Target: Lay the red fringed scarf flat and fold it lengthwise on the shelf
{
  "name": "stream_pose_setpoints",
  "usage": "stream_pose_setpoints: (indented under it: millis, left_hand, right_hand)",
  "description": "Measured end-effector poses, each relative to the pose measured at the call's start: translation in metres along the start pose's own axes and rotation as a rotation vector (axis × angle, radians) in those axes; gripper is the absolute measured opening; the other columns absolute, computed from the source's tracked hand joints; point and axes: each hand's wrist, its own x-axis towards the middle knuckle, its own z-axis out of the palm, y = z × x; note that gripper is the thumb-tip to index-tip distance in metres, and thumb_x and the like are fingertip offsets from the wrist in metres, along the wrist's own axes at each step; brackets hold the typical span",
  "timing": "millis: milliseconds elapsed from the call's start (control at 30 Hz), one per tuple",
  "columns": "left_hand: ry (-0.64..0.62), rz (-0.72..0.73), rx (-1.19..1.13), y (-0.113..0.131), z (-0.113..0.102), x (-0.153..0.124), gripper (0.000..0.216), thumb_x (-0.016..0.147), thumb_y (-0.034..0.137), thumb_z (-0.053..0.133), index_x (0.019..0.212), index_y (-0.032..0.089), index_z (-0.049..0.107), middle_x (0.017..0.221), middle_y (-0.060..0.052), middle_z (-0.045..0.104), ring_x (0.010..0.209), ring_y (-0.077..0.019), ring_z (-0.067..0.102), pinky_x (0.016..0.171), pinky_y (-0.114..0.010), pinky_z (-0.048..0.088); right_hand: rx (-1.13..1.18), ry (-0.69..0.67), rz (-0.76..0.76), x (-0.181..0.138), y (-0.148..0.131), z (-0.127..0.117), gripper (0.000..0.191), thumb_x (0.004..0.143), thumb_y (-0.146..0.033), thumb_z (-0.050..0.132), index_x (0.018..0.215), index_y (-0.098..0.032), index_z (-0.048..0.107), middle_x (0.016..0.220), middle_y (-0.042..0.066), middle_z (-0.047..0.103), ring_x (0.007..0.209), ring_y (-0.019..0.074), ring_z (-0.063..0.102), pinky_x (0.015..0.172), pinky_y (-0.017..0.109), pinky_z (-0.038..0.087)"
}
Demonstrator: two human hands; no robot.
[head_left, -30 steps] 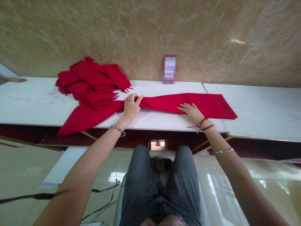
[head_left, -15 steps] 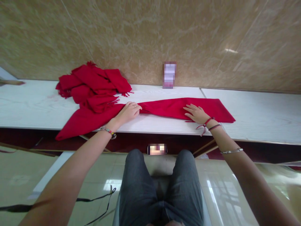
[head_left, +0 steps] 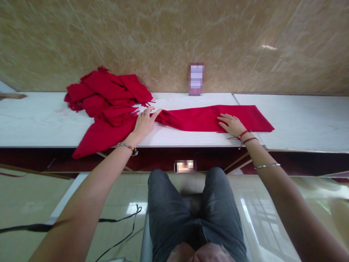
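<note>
A red scarf (head_left: 196, 119) lies lengthwise along a white tabletop (head_left: 305, 123). Its right part is flat and folded, while the narrow middle is bunched and creased. My left hand (head_left: 145, 123) rests on that narrow part with thumb and fingers apart. Flat on the right part, near its front edge, lies my right hand (head_left: 231, 124), fingers stretched out. To the left the cloth widens, and a corner hangs over the front edge. Crumpled red fabric with fringes (head_left: 106, 92) is heaped at the back left, touching the scarf.
A phone-like object (head_left: 196, 79), blurred, leans on the marbled wall (head_left: 152, 40). Another blurred device (head_left: 185, 166) sits in the open shelf under the tabletop. A wooden stick (head_left: 12, 96) lies at the far left. A black strap (head_left: 117, 219) hangs at lower left.
My left hand has shifted left along the scarf, and its thumb has spread from the fingers. My right hand stays flat on the cloth. The scarf's front edge looks straighter on the right.
</note>
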Motion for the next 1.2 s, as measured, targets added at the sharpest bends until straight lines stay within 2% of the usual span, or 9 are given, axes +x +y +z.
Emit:
stream_pose_setpoints:
  millis: [200,500,600,733,833,933,1000,1100,1200]
  left_hand:
    - [-0.046,-0.156,0.048,-0.023,-0.001,-0.004,0.047,0.084,0.011,0.034,0.128,0.014,0.05,0.11,-0.018,0.06,0.097,-0.0301,0.059,0.079,-0.041,0.045]
    - [-0.047,-0.174,0.181,-0.049,-0.036,0.023,0.042,0.083,0.008,0.033,0.114,0.017,0.061,0.111,-0.015,0.061,0.097,-0.029,0.057,0.079,-0.042,0.044]
    - [-0.096,-0.276,0.205,-0.063,-0.039,0.027,0.039,0.084,0.009,0.034,0.113,0.014,0.06,0.102,-0.015,0.063,0.09,-0.0266,0.058,0.076,-0.042,0.046]
    - [-0.13,-0.354,0.018,-0.072,-0.029,0.032,0.042,0.085,0.015,0.04,0.126,0.013,0.051,0.096,-0.014,0.065,0.085,-0.0245,0.06,0.075,-0.038,0.048]
    - [-0.171,-0.264,-0.018,-0.061,-0.02,0.034,0.052,0.084,0.015,0.044,0.135,0.016,0.042,0.099,-0.014,0.065,0.089,-0.0267,0.061,0.079,-0.039,0.048]
    - [-0.056,-0.164,0.013,-0.035,-0.017,0.033,0.058,0.08,0.006,0.041,0.137,0.018,0.041,0.122,-0.019,0.053,0.11,-0.032,0.053,0.09,-0.048,0.044]
    - [0.018,0.01,-0.051,-0.015,-0.013,0.031,0.06,0.076,0.003,0.041,0.134,0.019,0.045,0.133,-0.017,0.045,0.122,-0.0312,0.043,0.099,-0.05,0.038]
    - [-0.059,0.324,-0.198,0.01,-0.001,0.027,0.048,0.081,0.009,0.042,0.126,0.021,0.054,0.125,-0.011,0.052,0.118,-0.0236,0.048,0.102,-0.043,0.038]
    - [-0.093,0.399,-0.296,0.02,0.015,0.024,0.037,0.088,0.026,0.044,0.121,0.017,0.058,0.114,-0.01,0.059,0.107,-0.0206,0.055,0.098,-0.038,0.043]
  right_hand:
    - [0.013,0.028,0.002,-0.001,-0.001,0.0,0.044,0.092,-0.035,0.035,0.127,-0.018,0.056,0.139,0.008,0.046,0.128,0.0272,0.041,0.104,0.048,0.034]
    - [0.039,0.056,-0.017,-0.001,0.003,0.003,0.044,0.092,-0.036,0.034,0.125,-0.019,0.057,0.138,0.009,0.048,0.127,0.0273,0.043,0.102,0.049,0.036]
    - [0.047,0.055,-0.019,-0.001,0.004,0.004,0.045,0.091,-0.036,0.035,0.126,-0.018,0.057,0.137,0.009,0.049,0.127,0.0266,0.043,0.102,0.049,0.036]
    - [0.061,0.083,-0.019,-0.001,0.004,0.006,0.044,0.091,-0.036,0.035,0.124,-0.018,0.058,0.134,0.011,0.052,0.125,0.0258,0.045,0.102,0.048,0.037]
    - [0.063,0.102,-0.029,0.0,0.005,0.007,0.044,0.091,-0.035,0.034,0.122,-0.017,0.059,0.133,0.011,0.053,0.124,0.026,0.047,0.101,0.048,0.038]
    - [0.064,0.12,-0.037,0.001,0.006,0.008,0.044,0.09,-0.036,0.034,0.121,-0.019,0.06,0.132,0.01,0.054,0.122,0.0259,0.048,0.1,0.047,0.039]
    - [0.066,0.128,-0.041,0.001,0.006,0.009,0.043,0.09,-0.036,0.035,0.12,-0.019,0.061,0.131,0.01,0.055,0.122,0.026,0.048,0.099,0.047,0.039]
    - [0.078,0.13,-0.048,0.001,0.008,0.01,0.042,0.09,-0.036,0.036,0.12,-0.02,0.061,0.13,0.01,0.056,0.121,0.027,0.049,0.098,0.049,0.04]
    - [0.092,0.137,-0.046,0.001,0.01,0.011,0.042,0.09,-0.035,0.037,0.12,-0.021,0.061,0.13,0.01,0.056,0.12,0.0278,0.049,0.097,0.05,0.041]
